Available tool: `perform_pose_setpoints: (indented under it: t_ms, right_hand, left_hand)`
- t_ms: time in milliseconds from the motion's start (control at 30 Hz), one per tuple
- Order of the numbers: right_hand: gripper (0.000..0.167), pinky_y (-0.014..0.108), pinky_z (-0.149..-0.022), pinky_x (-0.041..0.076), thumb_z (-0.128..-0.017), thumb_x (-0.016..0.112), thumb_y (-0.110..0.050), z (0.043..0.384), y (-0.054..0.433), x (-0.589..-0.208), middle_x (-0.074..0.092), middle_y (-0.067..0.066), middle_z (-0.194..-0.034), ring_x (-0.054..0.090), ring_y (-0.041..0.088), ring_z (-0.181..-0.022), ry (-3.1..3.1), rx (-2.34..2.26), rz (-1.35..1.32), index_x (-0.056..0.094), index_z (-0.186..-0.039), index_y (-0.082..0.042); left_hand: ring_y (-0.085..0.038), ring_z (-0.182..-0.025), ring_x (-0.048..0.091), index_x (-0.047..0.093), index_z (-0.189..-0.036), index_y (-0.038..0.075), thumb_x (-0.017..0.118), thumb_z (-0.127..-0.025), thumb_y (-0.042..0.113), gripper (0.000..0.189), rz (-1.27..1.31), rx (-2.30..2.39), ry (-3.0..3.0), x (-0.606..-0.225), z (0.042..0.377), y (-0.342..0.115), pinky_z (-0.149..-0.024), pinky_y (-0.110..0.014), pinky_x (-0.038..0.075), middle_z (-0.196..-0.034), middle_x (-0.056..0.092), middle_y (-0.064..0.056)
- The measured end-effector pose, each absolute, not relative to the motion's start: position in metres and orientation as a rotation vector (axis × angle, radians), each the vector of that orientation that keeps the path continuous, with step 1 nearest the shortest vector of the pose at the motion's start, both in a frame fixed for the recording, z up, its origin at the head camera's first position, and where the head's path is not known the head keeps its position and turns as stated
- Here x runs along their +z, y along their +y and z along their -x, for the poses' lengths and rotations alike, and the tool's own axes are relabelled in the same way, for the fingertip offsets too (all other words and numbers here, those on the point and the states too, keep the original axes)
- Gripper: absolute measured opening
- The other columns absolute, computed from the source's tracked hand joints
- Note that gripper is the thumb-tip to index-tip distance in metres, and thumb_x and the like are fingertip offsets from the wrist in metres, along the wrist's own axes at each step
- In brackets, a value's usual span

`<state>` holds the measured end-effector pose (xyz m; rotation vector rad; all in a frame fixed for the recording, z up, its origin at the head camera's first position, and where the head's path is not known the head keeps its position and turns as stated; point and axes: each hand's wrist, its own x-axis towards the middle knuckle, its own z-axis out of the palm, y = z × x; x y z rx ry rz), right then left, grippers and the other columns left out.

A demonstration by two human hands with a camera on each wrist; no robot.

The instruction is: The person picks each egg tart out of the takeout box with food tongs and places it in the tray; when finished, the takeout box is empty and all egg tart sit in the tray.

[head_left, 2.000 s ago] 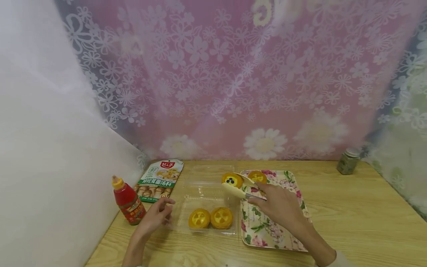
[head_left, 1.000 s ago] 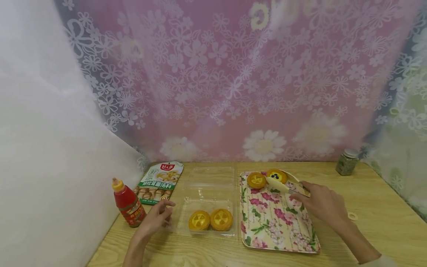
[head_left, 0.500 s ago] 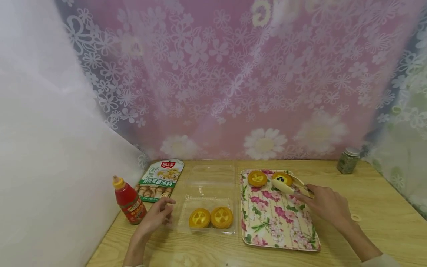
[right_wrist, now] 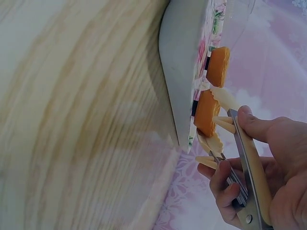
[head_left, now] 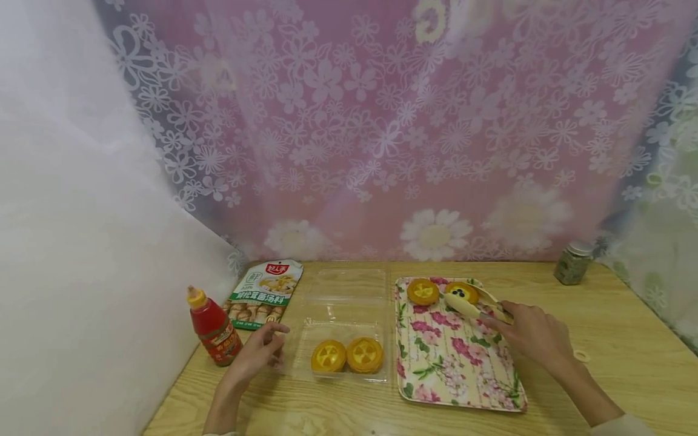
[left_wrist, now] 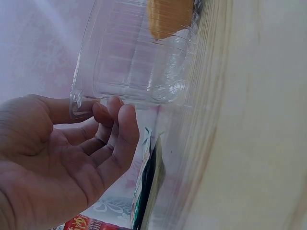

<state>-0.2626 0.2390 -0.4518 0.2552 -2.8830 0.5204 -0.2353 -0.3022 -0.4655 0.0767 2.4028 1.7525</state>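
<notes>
My right hand point(head_left: 537, 333) grips food tongs point(head_left: 462, 305) with cream tips. The tips stand on either side of a blueberry-topped egg tart point(head_left: 461, 292) at the far right of the floral tray point(head_left: 458, 363); the right wrist view shows that tart point(right_wrist: 206, 112) on the tray. A second egg tart point(head_left: 423, 292) sits left of it. Two more tarts, a left one point(head_left: 328, 356) and a right one point(head_left: 365, 355), lie in the clear plastic box point(head_left: 305, 342). My left hand point(head_left: 256, 354) has loosely bent fingers at the box's left edge; whether they touch it I cannot tell.
A red sauce bottle point(head_left: 215, 330) stands left of my left hand, and a soup seasoning pouch point(head_left: 264, 293) lies behind it. The box's clear lid point(head_left: 346, 284) lies folded back. At the far right are a spice jar point(head_left: 572, 263) and a small pale ring point(head_left: 581, 356).
My right hand has carried the blueberry tart rightward from above the box and lowered it onto the tray beside the other tart. In the last half second little moves. My left hand stays put.
</notes>
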Motion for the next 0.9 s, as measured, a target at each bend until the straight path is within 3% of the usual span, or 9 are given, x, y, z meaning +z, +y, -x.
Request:
perform_pose_setpoints:
  t_ms: [600, 900]
  right_hand:
    - [0.075, 0.026, -0.042, 0.021, -0.101, 0.062, -0.057, 0.2622, 0.2402, -0.4524, 0.040, -0.002, -0.050, 0.027, 0.011, -0.044, -2.906, 0.535, -0.232, 0.062, -0.134, 0.010]
    - [0.075, 0.026, -0.043, 0.019, -0.099, 0.065, -0.056, 0.2592, 0.2407, -0.4512, 0.037, -0.002, -0.049, 0.023, 0.010, -0.045, -2.882, 0.508, -0.238, 0.063, -0.133, 0.011]
  left_hand:
    - [-0.026, -0.077, 0.066, 0.048, -0.139, -0.007, 0.048, -0.112, 0.013, 0.034, -0.071, 1.763, 2.370, -0.4643, 0.2362, -0.3024, -0.065, -0.038, 0.060, -0.093, 0.059, -0.019]
    - [-0.027, -0.078, 0.066, 0.048, -0.138, -0.008, 0.048, -0.112, 0.012, 0.033, -0.060, 1.755, 2.378, -0.4668, 0.2366, -0.3026, -0.065, -0.035, 0.059, -0.093, 0.059, -0.020]
